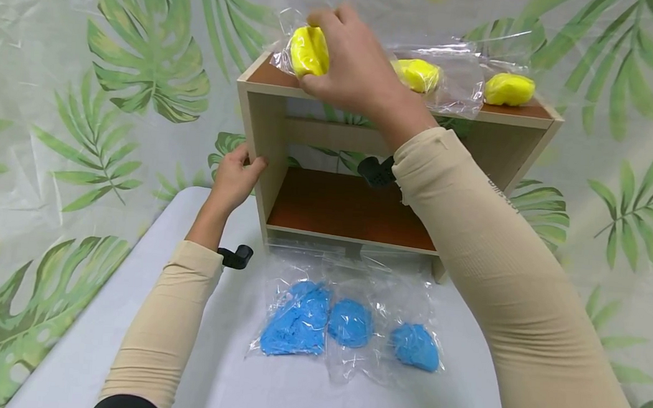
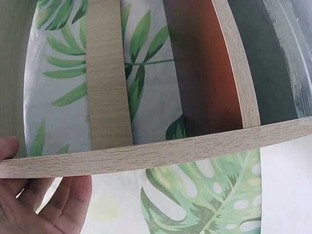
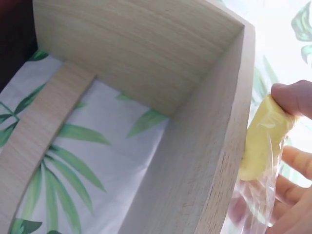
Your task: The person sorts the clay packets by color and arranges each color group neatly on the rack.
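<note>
My right hand (image 1: pixel 354 65) grips a clear plastic bag with a yellow modelling-clay lump (image 1: pixel 309 51) at the left end of the shelf's top. In the right wrist view, the thumb presses the yellow lump (image 3: pixel 261 139) from above and the fingers lie behind the bag. My left hand (image 1: pixel 235 176) holds the left side panel (image 1: pixel 265 144) of the wooden shelf. Its thumb is on the inner face and its fingers are outside, as the left wrist view shows at the panel edge (image 2: pixel 122 155). Two more bagged yellow lumps, a middle one (image 1: pixel 418 75) and a right one (image 1: pixel 509 89), lie on top.
Three clear bags with blue dough-like lumps, left (image 1: pixel 297 317), middle (image 1: pixel 350 323) and right (image 1: pixel 414 347), lie on the white table (image 1: pixel 292 395) before the shelf. The lower shelf board (image 1: pixel 349 205) is red-brown. A leaf-patterned sheet (image 1: pixel 105 153) hangs behind.
</note>
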Available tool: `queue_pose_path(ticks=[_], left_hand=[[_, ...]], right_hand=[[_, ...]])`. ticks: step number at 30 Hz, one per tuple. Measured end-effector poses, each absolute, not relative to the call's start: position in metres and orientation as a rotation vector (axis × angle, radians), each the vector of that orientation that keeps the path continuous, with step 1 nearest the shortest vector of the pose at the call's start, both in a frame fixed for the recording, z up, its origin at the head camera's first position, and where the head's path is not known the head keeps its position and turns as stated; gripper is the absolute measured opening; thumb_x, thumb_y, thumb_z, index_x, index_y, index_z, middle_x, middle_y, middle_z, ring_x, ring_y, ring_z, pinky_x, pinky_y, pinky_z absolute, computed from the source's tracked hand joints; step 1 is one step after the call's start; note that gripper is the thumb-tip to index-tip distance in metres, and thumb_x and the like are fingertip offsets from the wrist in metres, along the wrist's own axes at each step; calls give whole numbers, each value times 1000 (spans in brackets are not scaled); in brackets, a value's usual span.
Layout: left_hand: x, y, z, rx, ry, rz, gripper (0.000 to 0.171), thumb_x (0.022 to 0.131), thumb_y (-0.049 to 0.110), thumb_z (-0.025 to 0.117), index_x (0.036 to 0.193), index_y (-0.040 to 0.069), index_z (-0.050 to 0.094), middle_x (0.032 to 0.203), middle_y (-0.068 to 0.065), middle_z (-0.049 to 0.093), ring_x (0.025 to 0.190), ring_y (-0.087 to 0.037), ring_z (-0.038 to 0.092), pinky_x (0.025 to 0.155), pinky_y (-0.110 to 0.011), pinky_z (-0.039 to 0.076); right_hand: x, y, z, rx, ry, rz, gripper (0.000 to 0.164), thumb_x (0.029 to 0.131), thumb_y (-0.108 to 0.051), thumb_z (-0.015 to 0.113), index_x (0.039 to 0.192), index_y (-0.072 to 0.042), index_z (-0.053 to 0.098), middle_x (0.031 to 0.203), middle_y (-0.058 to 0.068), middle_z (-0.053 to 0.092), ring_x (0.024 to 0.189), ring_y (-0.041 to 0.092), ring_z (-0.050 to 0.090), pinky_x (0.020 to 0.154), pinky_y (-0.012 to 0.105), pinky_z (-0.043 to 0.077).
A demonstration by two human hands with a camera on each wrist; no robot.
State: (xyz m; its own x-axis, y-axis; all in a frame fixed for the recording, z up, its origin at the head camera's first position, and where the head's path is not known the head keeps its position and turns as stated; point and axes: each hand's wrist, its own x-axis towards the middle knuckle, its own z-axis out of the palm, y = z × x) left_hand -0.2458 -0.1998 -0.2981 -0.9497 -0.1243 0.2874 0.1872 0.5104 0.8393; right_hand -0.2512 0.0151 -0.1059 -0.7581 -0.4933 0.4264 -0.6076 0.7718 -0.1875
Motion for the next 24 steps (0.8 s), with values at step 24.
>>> queue_pose_path(ticks=[24], left_hand=[[-249, -199, -297, -49, -2448, -1378, 46, 96, 30, 50, 136, 8, 58, 131, -20, 63, 119, -34, 60, 99, -52, 50]], right_hand=[[-258, 14, -114, 938, -2669, 299, 44, 98, -29, 49, 133, -3, 54, 125, 15, 60, 110, 29, 53, 98, 40, 44]])
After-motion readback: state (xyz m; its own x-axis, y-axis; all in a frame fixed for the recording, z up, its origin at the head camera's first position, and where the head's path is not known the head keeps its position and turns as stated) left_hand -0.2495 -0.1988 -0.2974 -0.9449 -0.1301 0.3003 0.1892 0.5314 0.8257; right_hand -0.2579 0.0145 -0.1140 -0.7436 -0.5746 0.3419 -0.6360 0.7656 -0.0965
